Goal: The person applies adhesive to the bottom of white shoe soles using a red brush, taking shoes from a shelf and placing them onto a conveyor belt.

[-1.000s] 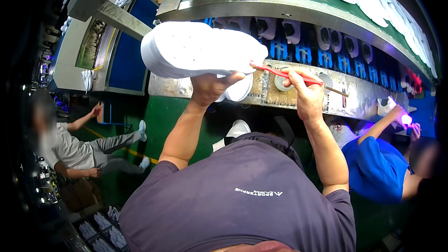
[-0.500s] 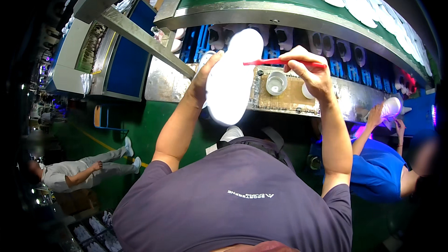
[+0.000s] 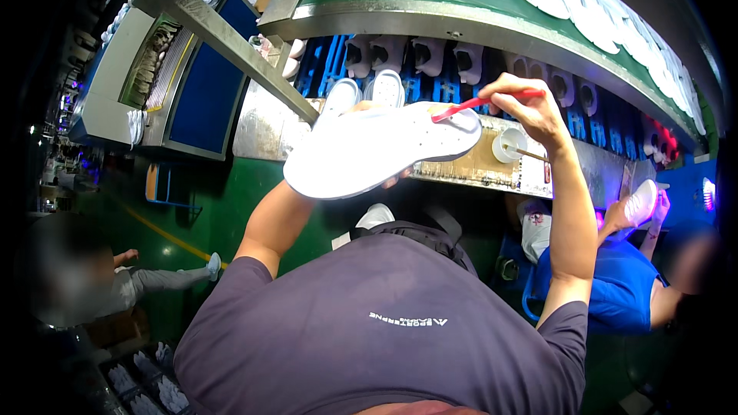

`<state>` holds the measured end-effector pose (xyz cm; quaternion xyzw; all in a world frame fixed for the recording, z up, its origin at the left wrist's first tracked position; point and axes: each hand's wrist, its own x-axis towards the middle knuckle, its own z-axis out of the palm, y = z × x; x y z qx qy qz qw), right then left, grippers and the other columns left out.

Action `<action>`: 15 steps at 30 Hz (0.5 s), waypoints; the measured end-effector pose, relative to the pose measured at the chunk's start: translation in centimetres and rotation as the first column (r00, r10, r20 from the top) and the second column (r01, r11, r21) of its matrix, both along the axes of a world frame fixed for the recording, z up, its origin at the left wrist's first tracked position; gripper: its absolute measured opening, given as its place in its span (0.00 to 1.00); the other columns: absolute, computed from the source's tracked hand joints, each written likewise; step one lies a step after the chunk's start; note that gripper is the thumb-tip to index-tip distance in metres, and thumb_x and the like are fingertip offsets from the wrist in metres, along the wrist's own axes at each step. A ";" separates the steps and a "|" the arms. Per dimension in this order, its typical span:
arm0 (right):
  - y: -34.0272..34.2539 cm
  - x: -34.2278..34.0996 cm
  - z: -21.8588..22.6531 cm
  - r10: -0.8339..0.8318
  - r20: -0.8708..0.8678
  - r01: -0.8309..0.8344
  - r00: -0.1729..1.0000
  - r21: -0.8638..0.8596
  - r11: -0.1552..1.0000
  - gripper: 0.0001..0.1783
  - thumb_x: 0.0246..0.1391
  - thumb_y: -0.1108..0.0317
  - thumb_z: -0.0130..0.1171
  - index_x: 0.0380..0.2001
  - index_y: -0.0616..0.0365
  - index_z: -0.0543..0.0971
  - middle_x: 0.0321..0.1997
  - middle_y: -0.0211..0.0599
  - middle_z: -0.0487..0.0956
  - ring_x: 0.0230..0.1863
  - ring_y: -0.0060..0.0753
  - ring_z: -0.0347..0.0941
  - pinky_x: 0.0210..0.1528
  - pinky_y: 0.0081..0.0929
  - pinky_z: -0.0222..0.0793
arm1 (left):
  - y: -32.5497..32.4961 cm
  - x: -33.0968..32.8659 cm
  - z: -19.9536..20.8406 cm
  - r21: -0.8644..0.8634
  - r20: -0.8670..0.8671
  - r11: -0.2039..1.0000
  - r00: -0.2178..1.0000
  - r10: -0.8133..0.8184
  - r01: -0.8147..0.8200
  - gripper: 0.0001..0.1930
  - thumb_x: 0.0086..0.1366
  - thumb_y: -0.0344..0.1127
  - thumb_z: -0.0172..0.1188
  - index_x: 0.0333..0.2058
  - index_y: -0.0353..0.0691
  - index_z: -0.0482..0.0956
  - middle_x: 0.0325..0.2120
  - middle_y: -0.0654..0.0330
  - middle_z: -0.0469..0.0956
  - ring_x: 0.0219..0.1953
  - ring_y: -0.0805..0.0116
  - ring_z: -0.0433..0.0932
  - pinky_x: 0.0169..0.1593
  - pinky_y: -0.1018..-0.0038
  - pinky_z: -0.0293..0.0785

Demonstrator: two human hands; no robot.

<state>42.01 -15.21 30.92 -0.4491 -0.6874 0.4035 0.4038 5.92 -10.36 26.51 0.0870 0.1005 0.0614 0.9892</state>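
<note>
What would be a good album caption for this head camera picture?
Left hand holds a white shoe sole while right hand touches a red-handled brush to it.

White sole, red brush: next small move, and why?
Probably draw the red brush along the white sole toward its middle. The right hand has the brush tip at the sole's far end, and the left hand holds the sole's flat face up from underneath.

White shoes (image 3: 430, 58) sit in blue holders along the far conveyor, above a small white cup (image 3: 508, 144). A co-worker in blue (image 3: 615, 292) stands right; another person (image 3: 115, 284) sits near left.
</note>
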 end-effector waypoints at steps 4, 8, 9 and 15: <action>-2.2 1.3 -1.8 -0.246 -0.090 0.238 0.965 -0.090 0.967 0.12 0.64 0.69 0.61 0.43 0.66 0.86 0.32 0.34 0.84 0.36 0.23 0.79 0.45 0.22 0.74 | 0.8 1.4 -1.0 0.133 0.026 0.988 0.997 0.070 -0.073 0.33 0.74 0.49 0.45 0.61 0.21 0.69 0.46 0.31 0.81 0.44 0.40 0.85 0.45 0.59 0.87; -5.5 1.8 -3.3 -0.497 -0.470 0.600 0.729 0.089 0.795 0.12 0.67 0.72 0.58 0.45 0.66 0.85 0.36 0.36 0.84 0.37 0.22 0.79 0.46 0.20 0.73 | 5.6 5.9 -1.0 0.622 0.106 0.704 0.928 0.358 -0.342 0.35 0.76 0.52 0.40 0.64 0.23 0.66 0.48 0.32 0.80 0.46 0.48 0.86 0.41 0.61 0.87; -6.2 2.3 -3.5 -0.559 -0.506 0.694 0.657 0.115 0.711 0.12 0.68 0.72 0.57 0.47 0.67 0.84 0.37 0.37 0.84 0.37 0.22 0.79 0.46 0.19 0.73 | 7.6 7.7 -0.4 0.754 0.166 0.573 0.938 0.304 -0.320 0.35 0.76 0.53 0.34 0.64 0.23 0.66 0.47 0.33 0.80 0.44 0.47 0.85 0.43 0.60 0.86; -9.8 3.0 -7.8 -0.642 -0.546 0.757 0.538 -0.022 0.653 0.13 0.69 0.71 0.57 0.49 0.67 0.83 0.37 0.36 0.83 0.39 0.22 0.78 0.48 0.20 0.71 | 18.9 20.9 4.4 0.971 0.232 -0.098 0.760 0.607 -0.218 0.13 0.74 0.32 0.55 0.51 0.31 0.78 0.36 0.56 0.83 0.36 0.62 0.82 0.40 0.68 0.81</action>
